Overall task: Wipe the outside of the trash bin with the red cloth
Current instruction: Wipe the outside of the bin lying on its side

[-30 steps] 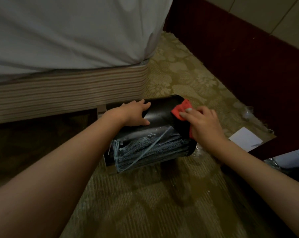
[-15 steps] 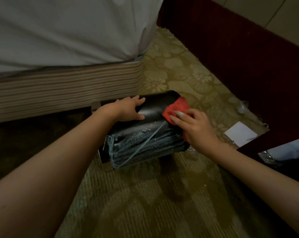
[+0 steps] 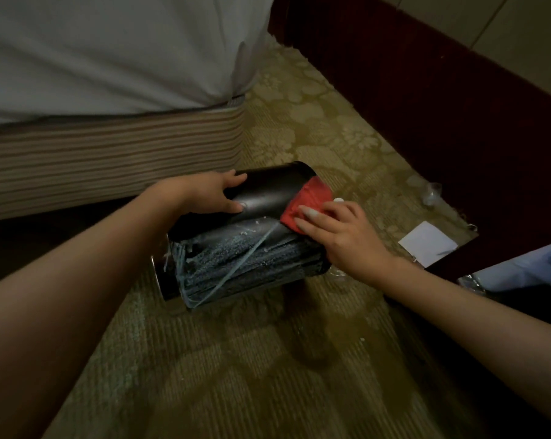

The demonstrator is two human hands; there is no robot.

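A black trash bin (image 3: pixel 267 191) lies on its side on the patterned carpet, its lower flank covered in a wet, streaked grey film. My left hand (image 3: pixel 210 193) rests on the bin's upper side near its left end, fingers spread flat and thumb out. The red cloth (image 3: pixel 309 198) lies crumpled against the bin's right end. My right hand (image 3: pixel 340 229) presses the cloth onto the bin with extended fingers; part of the cloth is hidden under the palm.
A bed (image 3: pixel 109 74) with a white sheet and striped base stands close behind the bin. A dark red wall base (image 3: pixel 426 74) runs along the right. A white paper (image 3: pixel 429 242) and clear plastic wrapping (image 3: pixel 432 193) lie on the carpet at right, and a pale blue bundle (image 3: pixel 521 270) further right.
My right hand has slid the red cloth leftward and down along the bin's right end. My left hand has kept its place on the bin. The view shifted slightly.
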